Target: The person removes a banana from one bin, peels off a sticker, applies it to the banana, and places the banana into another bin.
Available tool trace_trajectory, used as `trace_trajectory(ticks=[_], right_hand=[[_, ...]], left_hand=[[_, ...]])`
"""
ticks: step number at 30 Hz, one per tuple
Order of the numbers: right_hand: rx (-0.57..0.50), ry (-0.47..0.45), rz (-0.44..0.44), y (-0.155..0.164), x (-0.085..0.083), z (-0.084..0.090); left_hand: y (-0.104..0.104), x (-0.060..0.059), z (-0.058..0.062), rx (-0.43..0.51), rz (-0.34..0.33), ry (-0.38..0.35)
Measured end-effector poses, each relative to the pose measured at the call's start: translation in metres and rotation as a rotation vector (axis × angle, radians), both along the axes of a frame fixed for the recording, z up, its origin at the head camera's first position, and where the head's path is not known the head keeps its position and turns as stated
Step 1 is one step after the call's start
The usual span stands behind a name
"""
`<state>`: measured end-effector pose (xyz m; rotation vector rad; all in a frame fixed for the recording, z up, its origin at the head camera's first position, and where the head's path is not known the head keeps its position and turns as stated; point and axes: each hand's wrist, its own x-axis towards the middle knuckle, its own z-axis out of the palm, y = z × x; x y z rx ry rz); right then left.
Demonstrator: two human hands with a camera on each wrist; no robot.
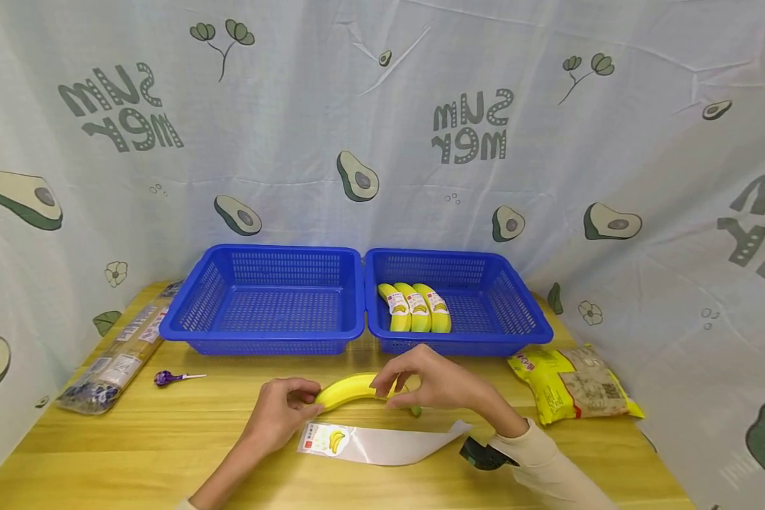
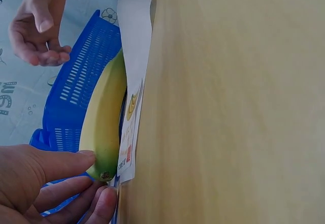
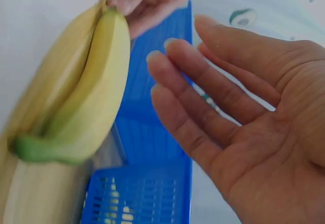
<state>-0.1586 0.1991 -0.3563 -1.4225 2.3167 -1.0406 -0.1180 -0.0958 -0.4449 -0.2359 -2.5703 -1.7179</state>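
Observation:
A yellow banana (image 1: 350,388) with green ends lies across the wooden table in front of the baskets. My left hand (image 1: 280,414) pinches its left tip between thumb and fingers. Over the stem end is my right hand (image 1: 436,382); in the right wrist view this hand (image 3: 238,107) has loosely bent fingers, a gap from the banana (image 3: 101,92), and holds nothing. Just in front of the banana lies a white strip of label backing (image 1: 395,446), its right end curled up. One banana sticker (image 1: 325,439) remains on the strip's left end.
Two blue plastic baskets stand side by side at the back, the left basket (image 1: 261,345) and the right basket (image 1: 478,312). Three labelled bananas (image 1: 421,322) lie in the right one. A lollipop (image 1: 166,379) and clear-wrapped package (image 1: 124,350) are left; a yellow bag (image 1: 580,382) is right.

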Motion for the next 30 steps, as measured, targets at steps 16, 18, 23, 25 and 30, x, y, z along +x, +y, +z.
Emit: trace_trajectory(ticks=[16,18,23,25,30], right_hand=[[0.045,0.144,-0.06,-0.024,0.039,-0.031],[0.042,0.177,-0.067,-0.026,0.041,-0.037],[0.051,0.269,-0.09,-0.036,0.045,-0.049],[0.064,0.294,-0.11,-0.04,0.047,-0.053],[0.165,0.291,-0.207,-0.047,0.054,-0.058]], left_hand=[[-0.006,0.007,-0.001,-0.011,0.083,0.059],[-0.006,0.008,0.0,-0.023,0.1,0.07],[-0.005,0.011,0.001,-0.041,0.121,0.089],[-0.004,0.013,0.002,-0.044,0.113,0.104],[-0.002,0.013,0.004,-0.019,0.097,0.125]])
